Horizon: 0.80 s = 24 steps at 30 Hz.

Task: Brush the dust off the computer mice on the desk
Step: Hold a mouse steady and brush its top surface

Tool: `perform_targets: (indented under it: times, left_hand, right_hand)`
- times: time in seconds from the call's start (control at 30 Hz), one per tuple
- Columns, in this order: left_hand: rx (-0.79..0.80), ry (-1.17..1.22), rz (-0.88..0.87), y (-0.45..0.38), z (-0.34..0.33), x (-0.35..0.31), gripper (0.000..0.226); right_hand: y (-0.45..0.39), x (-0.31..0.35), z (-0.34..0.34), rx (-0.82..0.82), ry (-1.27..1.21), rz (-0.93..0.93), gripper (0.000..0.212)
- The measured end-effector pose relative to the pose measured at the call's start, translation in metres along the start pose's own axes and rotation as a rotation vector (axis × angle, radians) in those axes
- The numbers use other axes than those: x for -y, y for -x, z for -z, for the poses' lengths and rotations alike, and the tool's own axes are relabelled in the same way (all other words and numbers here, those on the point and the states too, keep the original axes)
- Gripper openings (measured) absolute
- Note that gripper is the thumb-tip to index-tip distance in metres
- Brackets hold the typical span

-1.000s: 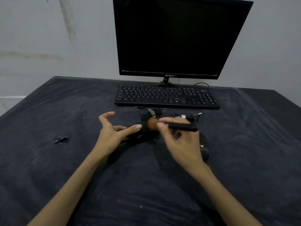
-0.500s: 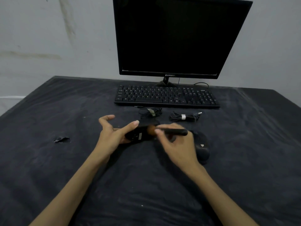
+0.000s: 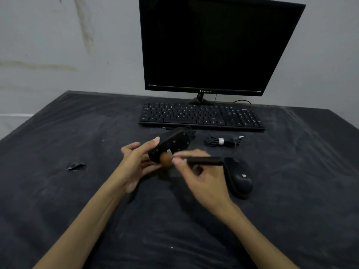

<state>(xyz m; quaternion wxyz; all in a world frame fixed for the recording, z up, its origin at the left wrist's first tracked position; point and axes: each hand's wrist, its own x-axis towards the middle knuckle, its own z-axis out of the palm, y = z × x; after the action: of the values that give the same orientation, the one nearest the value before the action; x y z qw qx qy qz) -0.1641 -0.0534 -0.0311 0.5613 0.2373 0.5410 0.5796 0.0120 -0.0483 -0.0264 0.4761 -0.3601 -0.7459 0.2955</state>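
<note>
My left hand [image 3: 134, 162] holds a black computer mouse [image 3: 171, 144] tipped up off the desk, its underside facing me. My right hand [image 3: 202, 181] pinches the black handle of a small brush [image 3: 204, 161]. The brush's brown bristle head [image 3: 166, 159] touches the near end of the raised mouse. A second black mouse [image 3: 240, 177] with a small pale mark lies flat on the desk, just right of my right hand. The raised mouse's cable runs behind it and is mostly hidden.
A black keyboard [image 3: 202, 116] and a dark monitor [image 3: 215, 45] stand at the back. A bundled cable [image 3: 223, 141] with a white tie lies in front of the keyboard. The dark desk cover [image 3: 97, 220] has a small tear [image 3: 75, 166] at the left.
My left hand has lifted the mouse off the desk and turned its underside toward me. My right hand has shifted the brush down to the mouse's near end.
</note>
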Motion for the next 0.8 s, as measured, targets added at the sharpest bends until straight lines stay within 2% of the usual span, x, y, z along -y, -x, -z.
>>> perform_targets:
  times: [0.07,0.13,0.17,0.27,0.33,0.43,0.5,0.53,0.67,0.73,0.8]
  left_hand:
    - [0.021,0.074,0.012,-0.001,0.000,0.000,0.098]
    - [0.050,0.101,0.032,0.000,-0.002,0.000,0.103]
    - [0.064,0.104,0.032,0.001,-0.002,-0.001,0.099]
    - [0.067,0.089,0.020,0.001,0.000,0.000,0.081]
    - [0.066,0.103,0.022,0.001,0.000,-0.001,0.081]
    - [0.068,0.126,0.024,0.002,-0.003,-0.001,0.085]
    - [0.064,0.136,0.026,0.003,-0.005,0.000,0.089]
    - [0.063,0.139,0.021,0.004,-0.005,0.000,0.090]
    - [0.061,0.130,0.005,0.004,-0.003,-0.002,0.099]
    - [0.066,0.104,-0.006,0.004,-0.002,-0.002,0.099]
    - [0.077,0.078,-0.006,0.005,-0.003,-0.001,0.106]
  right_hand:
    - [-0.010,0.001,0.004,-0.124,0.012,0.023,0.015]
    - [-0.013,0.000,0.002,-0.156,0.082,0.059,0.017]
    - [-0.010,-0.003,-0.001,-0.114,0.118,0.084,0.019]
    - [0.005,-0.008,-0.009,0.159,0.126,0.065,0.024]
    - [0.004,-0.007,-0.005,0.195,0.078,0.039,0.025]
    - [-0.012,-0.006,0.008,0.005,-0.017,0.029,0.016]
    - [-0.018,-0.010,0.011,-0.124,0.021,0.031,0.016]
    - [-0.016,-0.012,0.010,-0.126,0.051,0.041,0.017]
    - [0.005,-0.015,0.004,0.239,0.097,0.055,0.023]
    - [0.002,-0.012,0.006,0.242,0.056,0.069,0.021]
    - [-0.010,-0.010,0.012,0.112,-0.027,0.029,0.015]
